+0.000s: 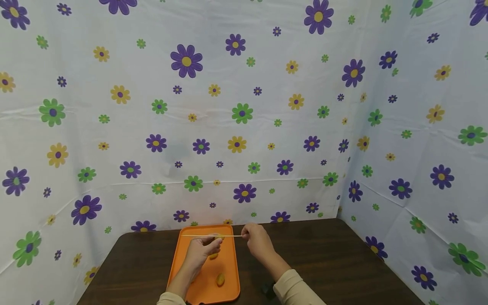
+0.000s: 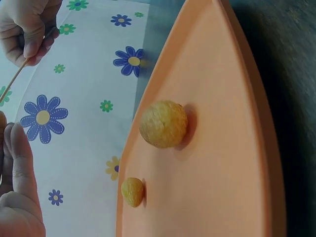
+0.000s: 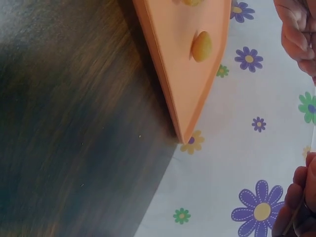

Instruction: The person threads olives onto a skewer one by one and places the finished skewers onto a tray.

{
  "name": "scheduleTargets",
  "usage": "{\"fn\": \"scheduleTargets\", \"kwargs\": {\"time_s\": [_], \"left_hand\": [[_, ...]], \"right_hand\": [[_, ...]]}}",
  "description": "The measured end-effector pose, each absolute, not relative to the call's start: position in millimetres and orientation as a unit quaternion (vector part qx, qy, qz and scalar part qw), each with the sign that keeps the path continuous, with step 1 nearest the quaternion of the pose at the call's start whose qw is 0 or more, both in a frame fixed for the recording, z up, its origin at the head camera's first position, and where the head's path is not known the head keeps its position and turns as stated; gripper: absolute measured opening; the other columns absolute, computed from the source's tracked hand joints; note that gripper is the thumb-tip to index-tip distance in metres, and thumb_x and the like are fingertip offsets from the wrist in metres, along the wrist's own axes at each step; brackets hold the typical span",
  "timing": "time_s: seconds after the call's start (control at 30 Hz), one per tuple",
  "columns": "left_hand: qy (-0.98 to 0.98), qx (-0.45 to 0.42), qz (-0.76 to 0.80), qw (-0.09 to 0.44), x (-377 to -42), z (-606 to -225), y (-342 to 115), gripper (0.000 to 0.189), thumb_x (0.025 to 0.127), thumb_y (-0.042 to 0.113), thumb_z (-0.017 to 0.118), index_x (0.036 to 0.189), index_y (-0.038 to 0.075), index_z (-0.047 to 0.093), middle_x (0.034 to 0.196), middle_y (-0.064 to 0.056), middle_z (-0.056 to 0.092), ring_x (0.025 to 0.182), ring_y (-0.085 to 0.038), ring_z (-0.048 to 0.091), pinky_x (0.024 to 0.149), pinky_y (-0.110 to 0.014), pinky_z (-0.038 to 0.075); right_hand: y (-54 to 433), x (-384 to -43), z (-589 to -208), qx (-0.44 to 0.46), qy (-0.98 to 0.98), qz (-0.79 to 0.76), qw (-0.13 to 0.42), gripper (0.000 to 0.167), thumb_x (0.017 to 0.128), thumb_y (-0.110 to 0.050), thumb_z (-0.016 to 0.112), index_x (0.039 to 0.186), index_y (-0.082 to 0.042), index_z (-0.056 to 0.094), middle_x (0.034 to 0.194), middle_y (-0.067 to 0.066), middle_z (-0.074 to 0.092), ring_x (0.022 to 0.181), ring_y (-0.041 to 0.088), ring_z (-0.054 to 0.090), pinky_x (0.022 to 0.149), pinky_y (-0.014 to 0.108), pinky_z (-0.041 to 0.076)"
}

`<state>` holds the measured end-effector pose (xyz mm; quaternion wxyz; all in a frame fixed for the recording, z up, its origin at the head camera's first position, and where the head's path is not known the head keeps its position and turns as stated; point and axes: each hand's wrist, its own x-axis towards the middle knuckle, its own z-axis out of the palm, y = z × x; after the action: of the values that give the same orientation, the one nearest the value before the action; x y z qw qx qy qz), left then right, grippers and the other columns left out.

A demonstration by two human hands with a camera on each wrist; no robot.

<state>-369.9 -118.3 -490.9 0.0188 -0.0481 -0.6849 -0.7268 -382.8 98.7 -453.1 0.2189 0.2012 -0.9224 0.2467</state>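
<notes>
Over the orange tray [image 1: 228, 267], my left hand [image 1: 198, 252] pinches a small yellow-brown lump [image 1: 219, 237] of food, mostly covered by the fingers. My right hand [image 1: 258, 240] grips one end of a thin wooden skewer [image 1: 235, 236], held level. The skewer runs leftward across the lump and past the left fingers; whether it pierces the lump I cannot tell. On the tray lie a rounded yellow-brown piece [image 2: 164, 123] and a smaller-looking one [image 2: 132, 192]. In the right wrist view a similar piece [image 3: 201, 47] sits near the tray's corner.
The tray rests on a dark wood-grain table [image 1: 320, 254]. A small dark object [image 1: 268, 290] lies beside the right sleeve. Flower-print white cloth [image 1: 213, 127] hangs behind the table and along its right side.
</notes>
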Motion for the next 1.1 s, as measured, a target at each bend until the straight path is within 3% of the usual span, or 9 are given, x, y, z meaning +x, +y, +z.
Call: {"fn": "scheduleTargets", "kwargs": {"time_s": [0.23, 0.43, 0.57, 0.83, 1.1], "left_hand": [[-0.736, -0.1, -0.669, -0.022, -366, -497, -129, 0.051, 0.091, 0.031, 0.078, 0.127, -0.003, 0.067, 0.106, -0.008, 0.071, 0.1, -0.032, 0.068, 0.085, -0.044, 0.059], [-0.846, -0.19, -0.498, 0.009, -363, -499, -136, 0.026, 0.092, 0.021, 0.077, 0.11, 0.001, 0.075, 0.093, 0.001, 0.072, 0.081, -0.015, 0.063, 0.067, -0.027, 0.055], [-0.884, -0.242, -0.401, 0.015, -359, -496, -135, 0.019, 0.09, 0.014, 0.079, 0.104, 0.002, 0.076, 0.085, 0.006, 0.068, 0.074, -0.01, 0.056, 0.064, -0.026, 0.049], [-0.935, -0.23, -0.27, -0.018, -348, -492, -128, 0.025, 0.083, 0.026, 0.085, 0.099, 0.009, 0.076, 0.081, 0.008, 0.065, 0.075, -0.012, 0.06, 0.067, -0.035, 0.052], [-0.952, -0.193, -0.238, -0.022, -340, -499, -117, 0.021, 0.078, 0.027, 0.089, 0.079, 0.016, 0.071, 0.072, 0.01, 0.057, 0.064, -0.009, 0.049, 0.058, -0.031, 0.045]], "right_hand": [[108, -390, -455, 0.175, -0.927, 0.256, 0.212, 0.028, 0.082, 0.014, 0.07, 0.079, -0.013, 0.072, 0.079, -0.004, 0.067, 0.074, 0.013, 0.061, 0.066, 0.032, 0.055], [124, -393, -455, 0.176, -0.918, 0.274, 0.226, 0.03, 0.08, 0.018, 0.067, 0.078, -0.012, 0.069, 0.079, -0.002, 0.066, 0.071, 0.015, 0.059, 0.064, 0.034, 0.054], [137, -395, -455, 0.168, -0.916, 0.269, 0.245, 0.029, 0.081, 0.016, 0.068, 0.076, -0.012, 0.067, 0.078, -0.002, 0.065, 0.07, 0.013, 0.056, 0.062, 0.032, 0.052], [155, -398, -458, 0.14, -0.926, 0.27, 0.225, 0.026, 0.085, 0.012, 0.071, 0.078, -0.013, 0.065, 0.079, -0.002, 0.065, 0.072, 0.013, 0.057, 0.064, 0.033, 0.053], [161, -400, -462, 0.13, -0.929, 0.273, 0.213, 0.026, 0.085, 0.013, 0.07, 0.078, -0.012, 0.067, 0.079, -0.003, 0.066, 0.072, 0.012, 0.057, 0.064, 0.032, 0.052]]}}
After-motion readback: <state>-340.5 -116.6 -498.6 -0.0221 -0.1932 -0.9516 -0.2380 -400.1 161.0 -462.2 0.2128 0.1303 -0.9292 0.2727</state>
